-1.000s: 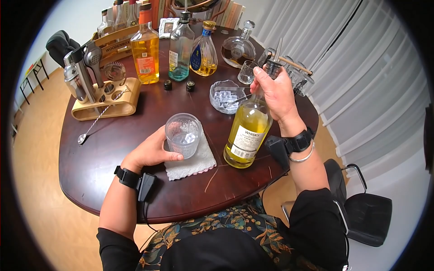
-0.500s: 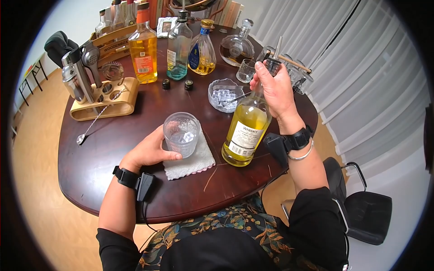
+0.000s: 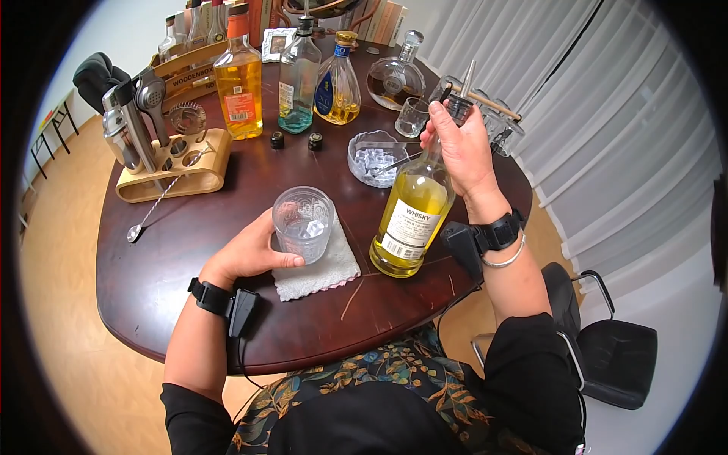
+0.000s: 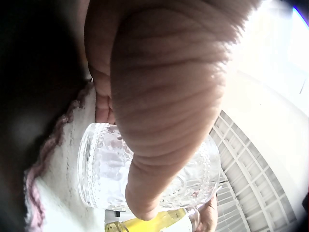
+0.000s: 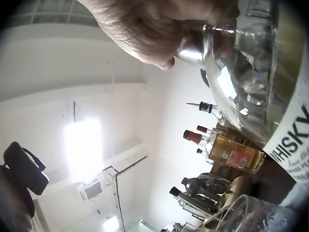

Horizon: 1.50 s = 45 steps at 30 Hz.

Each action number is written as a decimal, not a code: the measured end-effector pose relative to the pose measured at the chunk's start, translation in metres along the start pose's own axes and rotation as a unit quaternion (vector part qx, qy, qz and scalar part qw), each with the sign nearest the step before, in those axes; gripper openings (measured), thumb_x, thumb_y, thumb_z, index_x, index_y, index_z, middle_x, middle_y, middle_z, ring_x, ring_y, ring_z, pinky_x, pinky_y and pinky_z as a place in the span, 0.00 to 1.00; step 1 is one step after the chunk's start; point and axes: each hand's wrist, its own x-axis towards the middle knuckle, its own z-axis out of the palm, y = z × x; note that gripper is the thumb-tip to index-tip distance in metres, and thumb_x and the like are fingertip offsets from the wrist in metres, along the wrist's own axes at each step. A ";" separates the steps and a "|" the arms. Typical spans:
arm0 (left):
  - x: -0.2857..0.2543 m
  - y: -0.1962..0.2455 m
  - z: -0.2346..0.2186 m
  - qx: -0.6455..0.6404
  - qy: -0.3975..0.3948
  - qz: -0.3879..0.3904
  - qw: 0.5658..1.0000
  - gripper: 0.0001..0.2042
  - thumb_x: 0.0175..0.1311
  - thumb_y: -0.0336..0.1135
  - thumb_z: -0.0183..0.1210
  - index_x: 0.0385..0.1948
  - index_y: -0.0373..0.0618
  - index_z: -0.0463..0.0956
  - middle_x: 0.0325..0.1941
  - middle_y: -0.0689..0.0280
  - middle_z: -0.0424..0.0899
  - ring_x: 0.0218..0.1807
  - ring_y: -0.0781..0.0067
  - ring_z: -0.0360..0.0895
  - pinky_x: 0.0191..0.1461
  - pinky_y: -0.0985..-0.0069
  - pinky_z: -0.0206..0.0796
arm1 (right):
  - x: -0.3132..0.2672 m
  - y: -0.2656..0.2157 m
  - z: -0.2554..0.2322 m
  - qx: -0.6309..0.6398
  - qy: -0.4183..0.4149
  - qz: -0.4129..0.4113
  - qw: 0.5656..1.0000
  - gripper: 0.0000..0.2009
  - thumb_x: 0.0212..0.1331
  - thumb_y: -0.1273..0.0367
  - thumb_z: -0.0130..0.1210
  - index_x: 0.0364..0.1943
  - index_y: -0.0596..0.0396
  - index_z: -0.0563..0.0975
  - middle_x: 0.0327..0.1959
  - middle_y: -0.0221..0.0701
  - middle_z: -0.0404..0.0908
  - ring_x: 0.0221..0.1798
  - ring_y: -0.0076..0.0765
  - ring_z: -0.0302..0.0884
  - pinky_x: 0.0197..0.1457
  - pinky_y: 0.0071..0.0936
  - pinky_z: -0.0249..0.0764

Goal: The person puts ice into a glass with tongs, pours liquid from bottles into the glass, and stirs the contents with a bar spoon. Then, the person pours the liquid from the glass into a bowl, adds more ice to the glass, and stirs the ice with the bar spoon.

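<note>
My left hand (image 3: 249, 249) is wrapped around a patterned clear glass (image 3: 302, 241) that stands on a folded white cloth (image 3: 327, 279). Ice lies at the bottom of the glass. In the left wrist view the thumb (image 4: 149, 179) crosses the side of the glass (image 4: 99, 166). With my right hand (image 3: 466, 159) I grip the neck of a whisky bottle (image 3: 409, 220), filled with yellow liquid and topped by a metal pourer (image 3: 467, 80). The bottle leans slightly, its base down by the table right of the cloth. The right wrist view shows its label (image 5: 292, 140) close up.
Behind are an ice bowl (image 3: 364, 178) with tongs, a small glass (image 3: 412, 117), two black caps and several bottles, among them an orange-capped bottle (image 3: 239, 83). A wooden bar-tool stand (image 3: 171, 182) with a long twisted spoon (image 3: 155, 208) occupies the left.
Both hands keep their holds on the glass and the bottle. The whole head view has shifted slightly, with objects sitting a little further left and up in it.
</note>
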 end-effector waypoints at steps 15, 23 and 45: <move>0.000 -0.004 0.003 -0.101 -0.001 0.030 0.994 0.48 0.45 0.41 0.74 0.68 0.37 0.53 0.68 0.59 0.63 0.70 0.66 0.57 0.73 0.69 0.47 | 0.005 0.004 -0.003 -0.011 0.010 0.010 1.000 0.23 0.60 0.58 0.60 0.45 0.60 0.63 0.27 0.29 0.74 0.26 0.22 0.74 0.31 0.23 0.75; -0.002 -0.003 0.000 -0.364 -0.007 0.041 0.931 0.39 0.65 0.57 0.53 0.68 0.38 0.52 0.70 0.60 0.59 0.72 0.69 0.54 0.74 0.67 0.44 | 0.002 0.006 -0.001 -0.015 0.019 0.001 1.000 0.27 0.60 0.51 0.59 0.47 0.60 0.62 0.28 0.29 0.74 0.27 0.23 0.74 0.31 0.23 0.75; -0.004 0.004 -0.011 -0.554 0.024 0.075 0.829 0.38 0.68 0.63 0.41 0.68 0.38 0.52 0.69 0.51 0.60 0.70 0.60 0.60 0.74 0.67 0.48 | -0.005 0.004 0.004 -0.051 0.000 -0.049 0.997 0.31 0.65 0.61 0.54 0.63 0.63 0.52 0.33 0.33 0.77 0.31 0.26 0.78 0.36 0.25 0.77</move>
